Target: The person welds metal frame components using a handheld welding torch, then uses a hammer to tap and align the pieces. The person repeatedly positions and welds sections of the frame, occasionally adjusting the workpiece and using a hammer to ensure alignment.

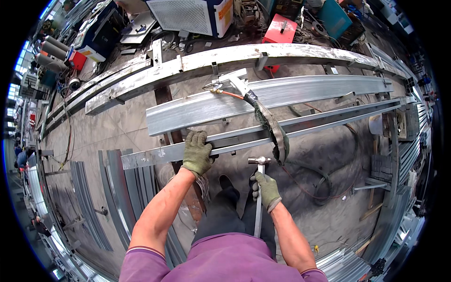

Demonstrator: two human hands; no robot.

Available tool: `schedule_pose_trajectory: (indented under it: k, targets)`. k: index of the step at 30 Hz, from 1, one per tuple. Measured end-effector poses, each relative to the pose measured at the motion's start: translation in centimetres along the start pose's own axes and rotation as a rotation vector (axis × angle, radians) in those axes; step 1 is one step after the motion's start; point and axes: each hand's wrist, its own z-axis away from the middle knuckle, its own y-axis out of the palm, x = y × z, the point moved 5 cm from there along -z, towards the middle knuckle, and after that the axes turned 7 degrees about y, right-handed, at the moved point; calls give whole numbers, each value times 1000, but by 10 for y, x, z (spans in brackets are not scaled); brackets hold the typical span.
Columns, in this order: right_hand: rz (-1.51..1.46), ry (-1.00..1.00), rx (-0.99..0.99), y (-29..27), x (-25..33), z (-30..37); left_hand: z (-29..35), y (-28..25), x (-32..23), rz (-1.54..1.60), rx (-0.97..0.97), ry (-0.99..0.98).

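My left hand (197,152), in a green work glove, grips the near edge of a long galvanised steel bar (300,124) that lies across a stand. My right hand (266,189), also gloved, is closed around the metal handle of a hammer (259,162), whose head points up just below the bar. A welding torch (221,88) with an orange neck rests on a wider steel beam (282,96) beyond, and its dark hose (272,127) drapes over the bars toward the floor.
More long steel beams (197,63) lie across the back. Curved metal strips (117,188) are stacked on the concrete floor at left. A red welder (281,29), a white machine (188,14) and cables stand behind. Stacked profiles (399,155) sit at right.
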Motion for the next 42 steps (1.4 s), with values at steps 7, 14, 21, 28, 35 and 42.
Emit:
schedule_pose_trajectory:
  k: [7,14,21,28,35,42]
  targets:
    - [268,-72,-79,9,21,1,1,3,3,8,-57,-4]
    - [407,-103,-116,12,25,2,-4,0,6,13,-14,69]
    - [380,-346,-161,4,29,27,0,2,6,62,-46,67]
    - [428,-223,-165,-8,23,26,1,-9,3,55,-85,87]
    - [425,-181,-159,-1,17,24,2,-17,2,99,-13,84]
    - [503,-229,-167,4,25,13,6,-25,0,114,-11,92]
